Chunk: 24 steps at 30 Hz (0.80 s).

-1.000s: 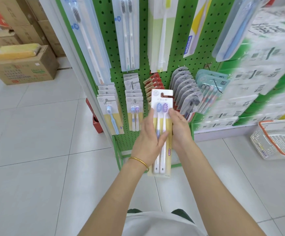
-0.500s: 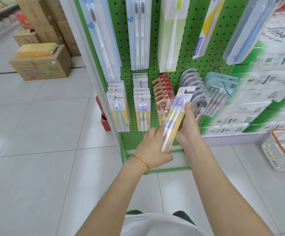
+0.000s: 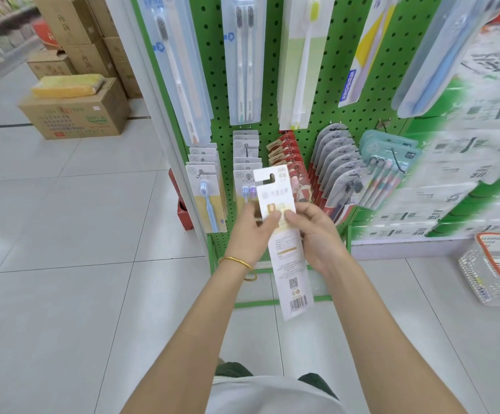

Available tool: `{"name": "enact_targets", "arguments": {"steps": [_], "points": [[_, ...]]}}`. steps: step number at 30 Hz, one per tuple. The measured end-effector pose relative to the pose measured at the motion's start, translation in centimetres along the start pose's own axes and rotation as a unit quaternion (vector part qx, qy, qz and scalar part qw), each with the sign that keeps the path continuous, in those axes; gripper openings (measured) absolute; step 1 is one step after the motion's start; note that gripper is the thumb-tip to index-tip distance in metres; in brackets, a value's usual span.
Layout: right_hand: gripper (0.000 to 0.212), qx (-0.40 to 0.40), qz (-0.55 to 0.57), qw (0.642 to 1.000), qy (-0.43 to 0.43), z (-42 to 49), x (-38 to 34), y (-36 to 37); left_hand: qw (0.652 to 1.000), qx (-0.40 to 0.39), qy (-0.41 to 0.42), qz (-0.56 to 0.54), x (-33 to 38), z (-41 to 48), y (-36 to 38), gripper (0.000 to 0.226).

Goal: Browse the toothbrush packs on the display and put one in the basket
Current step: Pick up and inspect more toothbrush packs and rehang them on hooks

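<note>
Lead: Status on the toothbrush pack (image 3: 284, 249)?

Me: Off its hook and in both my hands, held in front of the bottom edge of the display (image 3: 213, 85). A second ago the front faced me and both brushes showed. Half a second ago it was edge-on, mid-turn. Now it's flipped, with the printed back and barcode towards me.

Lead: Grip?

Me: Hands are close together, one on each side of the upper half. My left hand (image 3: 254, 231) pinches the left edge, thumb on the card. My right hand (image 3: 317, 234) pinches the right edge, thumb on the card and fingers behind. The lower end hangs free and leans a little to my right.

Lead: Meaning for the task?

Me: I'd say I'm still browsing. Turning it over looks like reading the back, not a commit. Nothing has gone into the basket (image 3: 499, 270) yet.

Lead: Where's the basket?

Me: On the floor to my right, by the bottom edge of the side shelving, well apart from the pack. I can only see part of it, so I can't tell what's inside.

Lead: Next?

Me: If I keep this one, my right hand carries it over and down into the basket and my left lets go. If not, it goes back on the hook in the lower row.
</note>
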State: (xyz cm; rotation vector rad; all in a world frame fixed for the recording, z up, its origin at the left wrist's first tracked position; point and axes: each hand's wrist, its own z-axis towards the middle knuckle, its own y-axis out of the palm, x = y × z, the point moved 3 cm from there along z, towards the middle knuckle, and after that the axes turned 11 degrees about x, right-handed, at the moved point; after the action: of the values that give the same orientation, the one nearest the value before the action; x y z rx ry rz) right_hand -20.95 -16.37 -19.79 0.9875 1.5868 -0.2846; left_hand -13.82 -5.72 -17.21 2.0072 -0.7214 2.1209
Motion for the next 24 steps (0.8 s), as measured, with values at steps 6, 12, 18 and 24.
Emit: {"name": "enact_targets", "arguments": {"steps": [6,12,18,24], "points": [[0.031,-0.102,-0.033,0.992,0.072,-0.2,0.6,0.5,0.992,0.066,0.024,-0.102,2.4,2.5,-2.5,0.019],[0.087,-0.224,0.113,0.959,0.13,0.6,1.8,2.6,0.982,-0.071,-0.014,-0.177,3.0,4.4,-3.4,0.017],[0.083,-0.229,0.092,0.962,0.115,2.0,1.6,4.8,0.986,-0.106,0.028,-0.125,3.5,7.5,-4.7,0.018],[0.068,0.017,-0.037,0.999,-0.016,3.7,2.1,4.7,0.976,-0.027,0.173,0.129,3.7,10.9,-5.8,0.028]]}}
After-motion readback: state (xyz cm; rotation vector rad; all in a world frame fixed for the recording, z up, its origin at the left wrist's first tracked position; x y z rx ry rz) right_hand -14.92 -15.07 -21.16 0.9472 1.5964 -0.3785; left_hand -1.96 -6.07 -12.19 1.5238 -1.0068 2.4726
